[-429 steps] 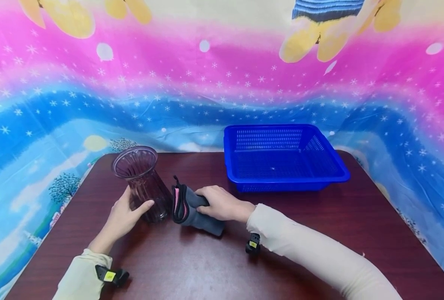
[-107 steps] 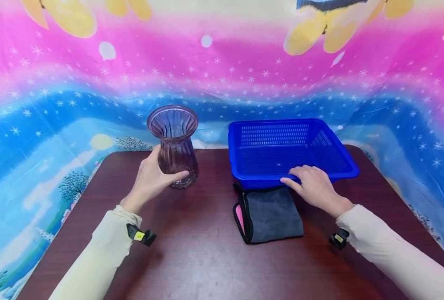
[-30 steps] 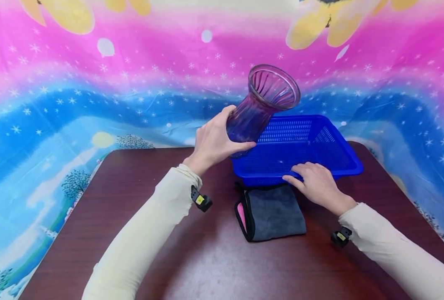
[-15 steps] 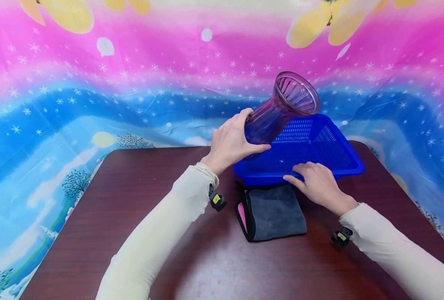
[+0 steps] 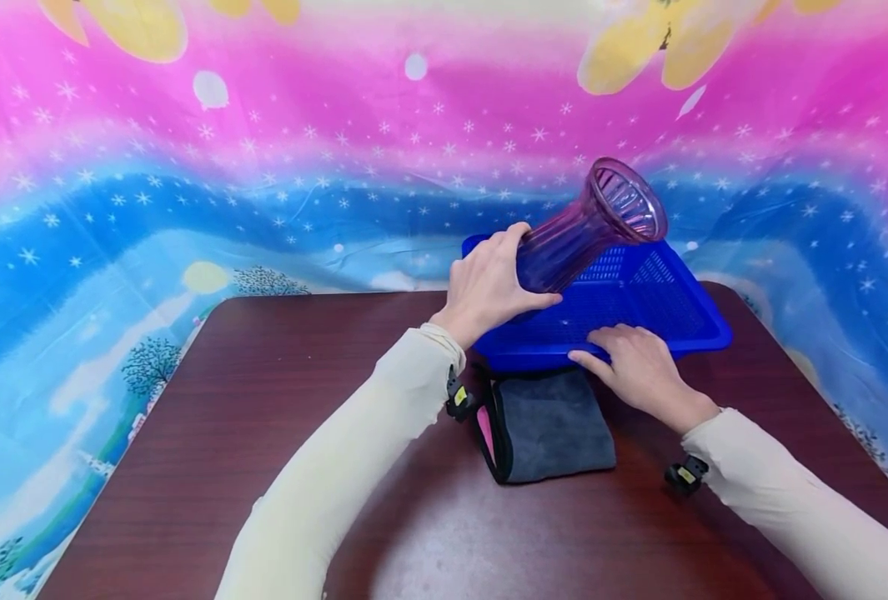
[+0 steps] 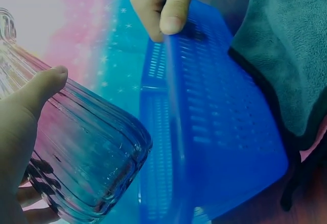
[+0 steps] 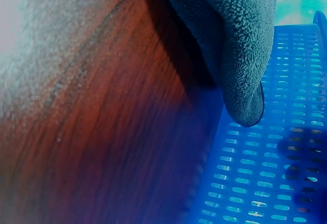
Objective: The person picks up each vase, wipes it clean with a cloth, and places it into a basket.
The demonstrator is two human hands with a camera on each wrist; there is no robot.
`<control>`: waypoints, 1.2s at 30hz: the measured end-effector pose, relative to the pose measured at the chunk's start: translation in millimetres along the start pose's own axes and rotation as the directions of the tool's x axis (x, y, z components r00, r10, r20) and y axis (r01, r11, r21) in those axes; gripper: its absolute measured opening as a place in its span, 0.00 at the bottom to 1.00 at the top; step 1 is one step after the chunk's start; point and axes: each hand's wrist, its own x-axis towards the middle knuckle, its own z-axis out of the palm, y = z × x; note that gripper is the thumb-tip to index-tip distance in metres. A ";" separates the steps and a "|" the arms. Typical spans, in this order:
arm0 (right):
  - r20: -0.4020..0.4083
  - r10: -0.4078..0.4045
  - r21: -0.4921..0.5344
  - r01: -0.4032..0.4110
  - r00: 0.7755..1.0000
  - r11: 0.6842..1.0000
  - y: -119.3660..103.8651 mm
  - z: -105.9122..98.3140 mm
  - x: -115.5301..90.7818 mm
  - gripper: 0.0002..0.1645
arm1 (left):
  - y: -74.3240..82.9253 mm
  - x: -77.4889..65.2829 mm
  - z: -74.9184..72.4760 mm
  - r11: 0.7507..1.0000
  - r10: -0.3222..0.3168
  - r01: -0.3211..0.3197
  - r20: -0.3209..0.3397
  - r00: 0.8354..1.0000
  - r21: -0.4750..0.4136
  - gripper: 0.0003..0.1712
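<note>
My left hand grips a purple ribbed glass vase near its base, thumb on the near side. The vase is tilted over the blue plastic basket, its flared mouth pointing up and to the right. In the left wrist view the vase's thick glass base shows beside the basket rim. My right hand pinches the basket's near rim, thumb outside and fingers over the inside. Close in front of the basket lies a folded grey cloth with black edging and a pink inner side.
The basket stands at the back right of a dark red-brown wooden table. A printed fabric backdrop hangs behind the table and around its sides. Small black wrist cameras sit on both sleeves.
Earlier the right hand moved the cloth to the basket's front, then took the rim. The left hand has lifted the vase from the table's left, carried it rightward over the basket and tilted it further.
</note>
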 end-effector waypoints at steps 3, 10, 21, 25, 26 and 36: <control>0.012 0.010 -0.005 -0.010 1.000 1.000 0.4 -0.4 -0.9 0.26 | 1.5 0.7 6.5 1.000 0.000 0.000 0.001 1.000 0.006 0.61; 0.025 0.020 -0.002 -0.020 0.999 1.000 0.2 -2.1 -2.2 0.26 | 2.6 -0.1 22.0 1.000 0.022 -0.022 -0.007 1.000 -0.005 0.59; -0.009 0.001 0.005 -0.001 1.000 1.000 0.0 -0.1 -2.1 0.21 | 1.5 2.1 36.7 0.999 0.032 -0.034 0.043 0.999 0.031 0.58; -0.008 -0.002 0.007 0.002 1.000 1.000 0.3 1.2 -2.2 0.22 | 0.7 2.8 41.1 0.997 0.021 -0.026 0.077 0.997 0.067 0.58; -0.007 -0.001 0.006 0.001 1.000 1.000 0.4 1.3 -2.1 0.23 | 0.7 3.1 42.0 0.997 0.019 -0.026 0.084 0.996 0.078 0.58; -0.001 0.013 -0.005 -0.013 1.000 1.000 -1.0 -0.1 0.5 0.26 | 5.7 7.3 49.7 0.989 0.000 -0.020 0.135 0.991 0.149 0.60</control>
